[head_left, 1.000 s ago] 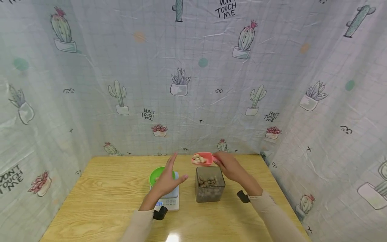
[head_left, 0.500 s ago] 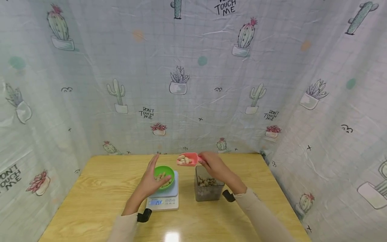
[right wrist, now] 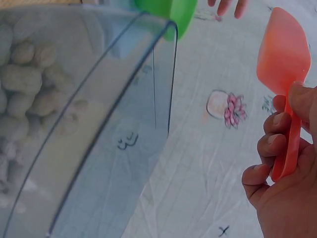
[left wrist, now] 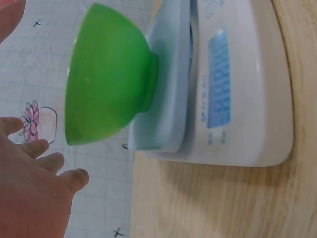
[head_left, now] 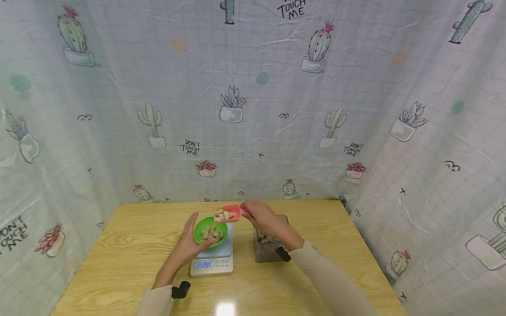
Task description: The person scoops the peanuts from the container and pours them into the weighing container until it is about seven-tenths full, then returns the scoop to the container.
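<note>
My right hand point(head_left: 262, 217) grips the handle of a pink-red scoop point(right wrist: 285, 49), fingers curled round it. In the head view the scoop point(head_left: 234, 212) carries several peanuts point(head_left: 223, 214) and its lip overlaps the right rim of a green bowl point(left wrist: 106, 74). Unshelled peanuts point(head_left: 211, 232) lie in that bowl, which sits on the pale blue platform of a white kitchen scale point(head_left: 212, 267) reading about 254, decimal point unclear. Beside the bowl's left side, my left hand point(head_left: 187, 245) is held with fingers extended; the left wrist view shows its fingers apart from the bowl.
A clear grey square container point(head_left: 269, 254) holding peanuts stands right of the scale, under my right forearm. Behind the wooden table point(head_left: 138, 245) hangs a cactus-print curtain point(head_left: 253, 145), which also runs along both sides.
My right hand has carried the loaded scoop left, from above the container to the bowl's rim. The left hand has shifted left, off the front of the bowl to its side.
</note>
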`<action>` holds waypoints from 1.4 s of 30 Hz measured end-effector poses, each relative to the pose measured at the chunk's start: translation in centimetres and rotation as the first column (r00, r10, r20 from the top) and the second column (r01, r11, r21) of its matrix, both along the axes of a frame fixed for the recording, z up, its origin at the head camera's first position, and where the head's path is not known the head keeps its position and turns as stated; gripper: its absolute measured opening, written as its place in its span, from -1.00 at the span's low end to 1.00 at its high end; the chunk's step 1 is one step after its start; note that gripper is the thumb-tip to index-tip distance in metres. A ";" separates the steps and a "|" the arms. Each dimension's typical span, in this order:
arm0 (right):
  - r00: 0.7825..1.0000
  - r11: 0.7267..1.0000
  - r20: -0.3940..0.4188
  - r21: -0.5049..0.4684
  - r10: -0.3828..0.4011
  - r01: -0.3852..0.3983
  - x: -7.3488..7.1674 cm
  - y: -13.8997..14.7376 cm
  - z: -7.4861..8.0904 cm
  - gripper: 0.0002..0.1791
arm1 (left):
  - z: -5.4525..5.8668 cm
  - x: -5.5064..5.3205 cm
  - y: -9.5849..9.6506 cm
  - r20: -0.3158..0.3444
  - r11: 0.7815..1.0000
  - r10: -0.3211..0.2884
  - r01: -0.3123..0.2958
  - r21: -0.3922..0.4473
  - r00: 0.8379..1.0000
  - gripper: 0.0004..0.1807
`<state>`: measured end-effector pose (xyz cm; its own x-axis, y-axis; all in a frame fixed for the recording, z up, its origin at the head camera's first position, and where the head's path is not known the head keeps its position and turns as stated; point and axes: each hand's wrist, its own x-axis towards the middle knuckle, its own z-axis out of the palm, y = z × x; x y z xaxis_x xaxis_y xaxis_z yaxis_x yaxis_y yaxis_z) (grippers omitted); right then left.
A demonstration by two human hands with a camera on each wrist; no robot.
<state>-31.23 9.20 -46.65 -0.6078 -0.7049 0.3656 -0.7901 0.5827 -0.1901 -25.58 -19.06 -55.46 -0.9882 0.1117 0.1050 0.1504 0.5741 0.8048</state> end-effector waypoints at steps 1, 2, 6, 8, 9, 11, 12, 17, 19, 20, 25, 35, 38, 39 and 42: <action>1.000 1.000 0.021 0.015 -0.004 0.004 0.1 -0.3 0.0 -0.76 | -0.2 0.0 -0.1 0.012 1.000 -0.001 0.001 0.002 1.000 0.19; 0.999 1.000 0.048 0.030 -0.009 0.007 0.1 -0.6 0.0 -0.76 | -0.4 0.0 -0.2 0.022 1.000 -0.004 0.004 0.000 1.000 0.21; 0.994 0.994 0.095 0.100 -0.046 0.036 0.1 -1.6 -0.1 -0.73 | -1.3 -0.2 -0.4 0.069 1.000 -0.016 0.016 -0.006 0.997 0.27; 0.994 0.990 0.095 0.133 -0.053 0.040 -0.1 -2.1 -0.3 -0.73 | -1.7 -0.3 -0.5 0.092 1.000 -0.022 0.022 -0.001 0.995 0.29; 0.994 0.988 0.093 0.148 -0.053 0.039 -0.2 -2.3 -0.4 -0.73 | -1.9 -0.3 -0.5 0.102 1.000 -0.023 0.023 -0.001 0.994 0.30; 0.995 0.985 0.094 0.169 -0.044 0.028 -0.5 -2.8 -0.6 -0.75 | -2.2 -0.4 -0.7 0.123 1.000 -0.025 0.024 0.004 0.992 0.32; 0.995 0.983 0.096 0.181 -0.042 0.024 -0.6 -3.0 -0.7 -0.75 | -2.3 -0.4 -0.8 0.133 1.000 -0.023 0.022 0.011 0.991 0.32; 0.992 0.974 0.112 0.223 -0.061 0.035 -1.4 -4.0 -0.9 -0.77 | -2.6 -0.7 -1.0 0.145 0.999 -0.013 0.006 0.049 0.989 0.33; 0.992 0.966 0.106 0.253 -0.075 0.046 -1.5 -4.2 -0.9 -0.75 | -2.7 -0.9 -1.0 0.139 0.998 -0.014 0.007 0.057 0.990 0.32; 0.992 0.961 0.100 0.271 -0.078 0.048 -1.6 -4.3 -1.0 -0.75 | -2.8 -0.9 -1.0 0.137 0.998 -0.015 0.007 0.058 0.990 0.31; 0.994 0.919 0.058 0.389 -0.092 0.063 -1.9 -4.8 -0.9 -0.75 | -3.3 -1.2 -1.0 0.142 0.998 -0.010 0.001 0.058 0.990 0.27; 0.997 0.849 -0.037 0.522 -0.073 0.082 -1.7 -5.7 0.4 -0.79 | -3.5 -1.1 -0.9 0.138 0.997 -0.002 -0.007 0.071 0.990 0.27; 0.996 0.832 -0.062 0.548 -0.066 0.089 -1.7 -5.8 1.2 -0.79 | -3.4 -1.1 -0.8 0.141 0.997 0.002 -0.012 0.072 0.990 0.28; 0.995 0.829 -0.068 0.551 -0.068 0.094 -1.7 -5.8 1.4 -0.78 | -3.4 -1.1 -0.8 0.142 0.997 0.003 -0.014 0.072 0.990 0.28; 0.993 0.832 -0.101 0.543 -0.068 0.112 -1.7 -5.6 2.2 -0.81 | -3.3 -1.1 -0.9 0.140 0.998 0.004 -0.014 0.067 0.990 0.28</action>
